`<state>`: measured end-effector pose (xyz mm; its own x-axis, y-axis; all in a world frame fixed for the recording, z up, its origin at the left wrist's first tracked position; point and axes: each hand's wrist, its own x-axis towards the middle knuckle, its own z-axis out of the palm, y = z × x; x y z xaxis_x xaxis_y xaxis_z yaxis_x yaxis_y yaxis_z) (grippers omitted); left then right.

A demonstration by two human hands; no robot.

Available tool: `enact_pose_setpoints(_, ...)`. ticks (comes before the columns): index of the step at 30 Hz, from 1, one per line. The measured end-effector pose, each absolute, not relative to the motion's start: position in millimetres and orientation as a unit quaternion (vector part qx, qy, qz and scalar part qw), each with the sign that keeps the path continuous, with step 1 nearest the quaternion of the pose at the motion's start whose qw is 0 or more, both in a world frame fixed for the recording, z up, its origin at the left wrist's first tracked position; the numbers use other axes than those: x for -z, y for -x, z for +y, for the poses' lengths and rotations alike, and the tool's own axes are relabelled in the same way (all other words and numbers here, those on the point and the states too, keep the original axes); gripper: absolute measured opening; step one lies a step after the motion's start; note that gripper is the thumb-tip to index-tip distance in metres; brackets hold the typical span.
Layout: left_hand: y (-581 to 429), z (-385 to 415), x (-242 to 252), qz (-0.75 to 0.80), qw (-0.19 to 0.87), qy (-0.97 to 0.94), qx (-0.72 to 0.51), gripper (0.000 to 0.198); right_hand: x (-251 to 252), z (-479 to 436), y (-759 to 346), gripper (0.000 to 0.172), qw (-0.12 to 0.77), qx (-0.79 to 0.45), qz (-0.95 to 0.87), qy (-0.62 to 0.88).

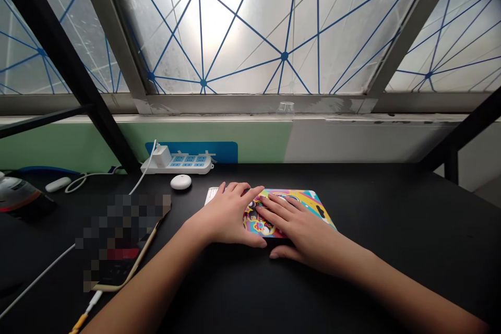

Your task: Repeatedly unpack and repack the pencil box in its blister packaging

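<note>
A flat, rectangular item with a bright cartoon print in yellow, pink and blue lies on the black desk; whether it is a booklet or a thin box I cannot tell. My left hand rests over its left part, fingers stretched out and thumb apart near the front edge. Flat across the middle of the print lies my right hand, fingers extended and thumb at the near edge. A white printed strip shows beyond my left hand. Both hands cover much of the item.
A white power strip with a plugged-in charger and a small white earbud case sit at the back. Left of my forearm is a partly blurred tablet-like device on a cable. Black frame bars slant at the sides.
</note>
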<state>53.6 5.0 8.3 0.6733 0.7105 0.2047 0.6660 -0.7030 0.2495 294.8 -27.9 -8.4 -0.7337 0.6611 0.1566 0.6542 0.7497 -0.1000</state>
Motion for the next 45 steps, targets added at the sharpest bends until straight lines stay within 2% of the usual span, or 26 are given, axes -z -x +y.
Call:
enact_pose_setpoints(6, -48, 5, -14, 0.389, 0.090, -0.910, -0.113, 0.104, -1, -28, -295, 0.085, 0.066, -0.049, -0.928, 0.363)
enact_pose_setpoints(18, -47, 6, -15, 0.397, 0.101, -0.905, -0.111, 0.101, -11, -24, -317, 0.090, 0.049, -0.126, -0.917, 0.376)
enact_pose_setpoints(24, -46, 8, -16, 0.403, 0.127, -0.902, -0.086, 0.108, -26, -25, -348, 0.078, 0.014, -0.174, -0.885, 0.431)
enact_pose_setpoints(29, -48, 9, -16, 0.402, 0.143, -0.899, -0.099, 0.107, -25, -26, -348, 0.072, 0.021, -0.123, -0.879, 0.460)
enact_pose_setpoints(33, -53, 10, -15, 0.430, 0.172, -0.879, -0.111, 0.085, -13, -28, -321, 0.071, 0.047, -0.062, -0.891, 0.448)
enact_pose_setpoints(35, -55, 10, -13, 0.443, 0.173, -0.871, -0.120, 0.078, -5, -28, -304, 0.077, 0.053, -0.050, -0.906, 0.418)
enact_pose_setpoints(38, -56, 12, -8, 0.445, 0.158, -0.873, -0.124, 0.078, 7, -26, -284, 0.084, 0.051, -0.019, -0.920, 0.388)
enact_pose_setpoints(45, -45, 26, -1, 0.462, 0.140, -0.870, -0.104, 0.077, 12, -7, -268, 0.073, 0.063, 0.015, -0.926, 0.373)
